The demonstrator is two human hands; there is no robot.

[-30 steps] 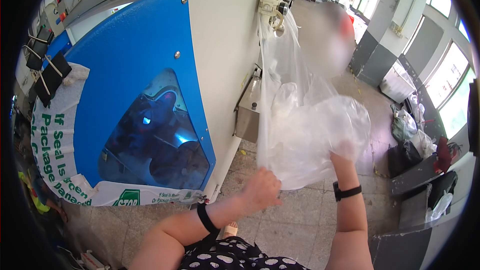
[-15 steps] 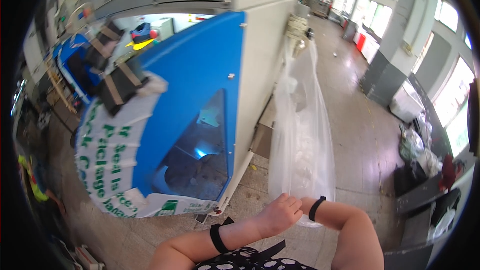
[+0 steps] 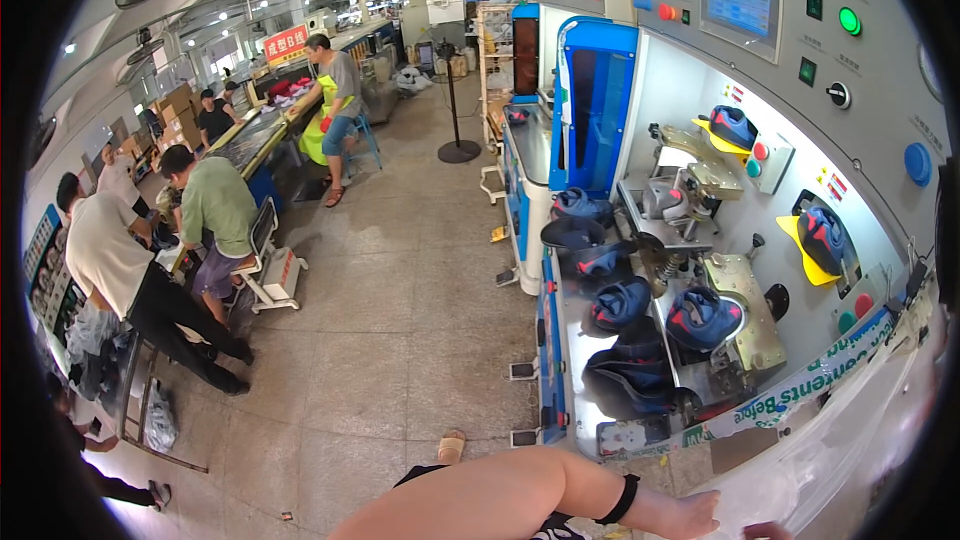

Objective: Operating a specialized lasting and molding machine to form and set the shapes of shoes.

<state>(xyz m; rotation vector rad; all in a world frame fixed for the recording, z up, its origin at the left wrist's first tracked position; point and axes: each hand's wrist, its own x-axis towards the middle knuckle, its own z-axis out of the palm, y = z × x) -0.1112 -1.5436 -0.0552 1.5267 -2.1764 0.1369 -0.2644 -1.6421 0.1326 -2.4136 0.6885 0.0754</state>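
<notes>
My left forearm reaches across the lower edge, a black band at its wrist. At the lower right my left hand [image 3: 697, 514] is closed at the edge of a clear plastic bag [image 3: 812, 480], seemingly gripping it. Just a small part of my right hand [image 3: 768, 531] shows at the bottom edge, beside the bag; its fingers are mostly cut off. The bag spreads up to the right, past a white strip with green print [image 3: 800, 395] along the machine's front. Behind it, a dark blue shoe upper with red trim [image 3: 704, 319] sits on the machine's metal fixture.
The grey machine panel [image 3: 740, 10] with screen and buttons stands at the right. Several shoe uppers [image 3: 618, 304] lie on its ledge. A pedestal stand [image 3: 459, 151] rises from the aisle floor [image 3: 400, 340]. At left, several people work along a bench; a stool [image 3: 278, 275] is near them.
The view has swung left, from the machine's side and a window-lined aisle to its front and the workers. The bag and my hands now sit at the lower right, my right arm mostly out of view.
</notes>
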